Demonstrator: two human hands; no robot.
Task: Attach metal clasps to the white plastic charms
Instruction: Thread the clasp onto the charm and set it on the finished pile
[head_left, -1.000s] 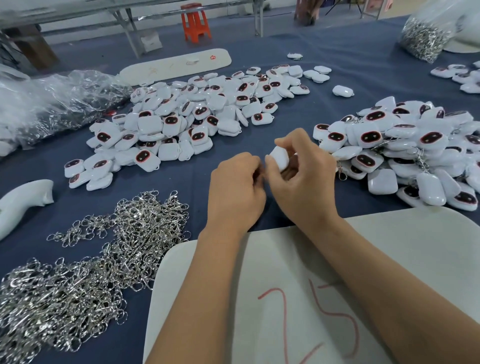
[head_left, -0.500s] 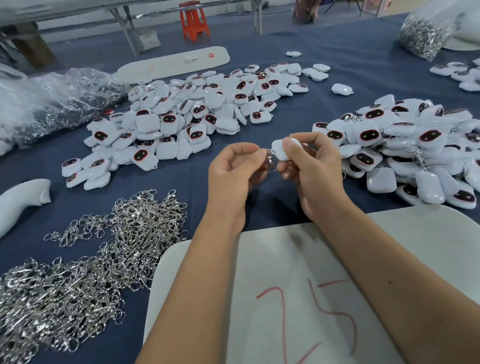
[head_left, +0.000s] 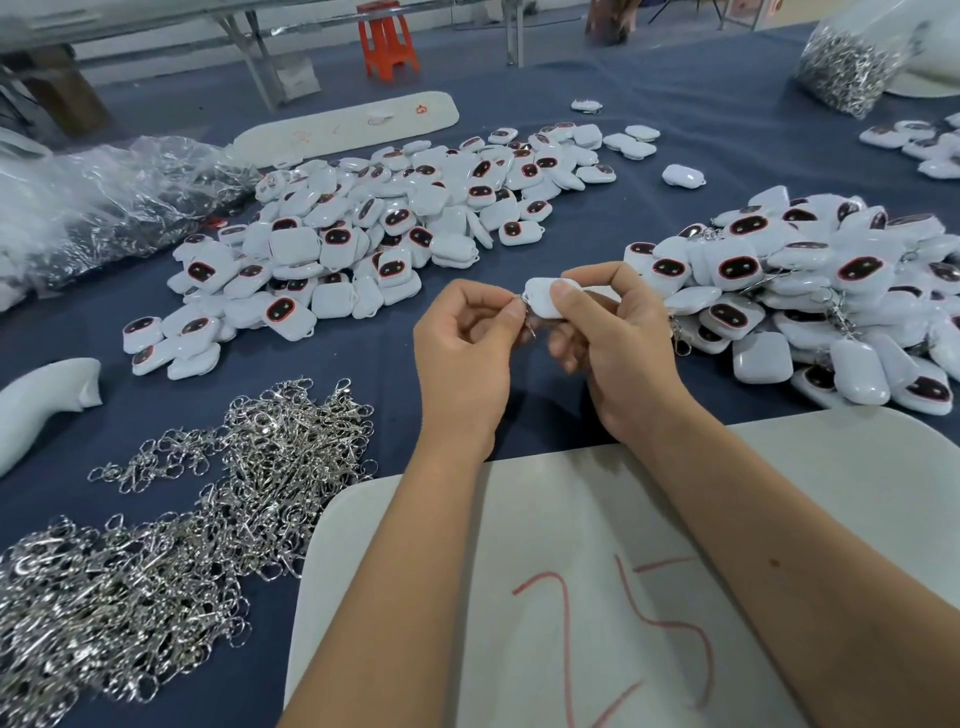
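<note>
left hand (head_left: 462, 353): pinches metal clasp (head_left: 525, 309) | right hand (head_left: 613, 332): grips white charm (head_left: 545, 301), clasp touching its left edge | both above bare worktop (head_left: 571, 171) strip between charm piles, beyond white board (head_left: 675, 493)

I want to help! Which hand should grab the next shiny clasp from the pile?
Probably the left hand: the clasp pile lies on its side, and the right hand holds the charm.

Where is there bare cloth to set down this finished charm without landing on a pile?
Bare blue cloth runs between the left charm pile and the right charm pile, and just past the white board. Crowded: the clasp heap near left.
</note>
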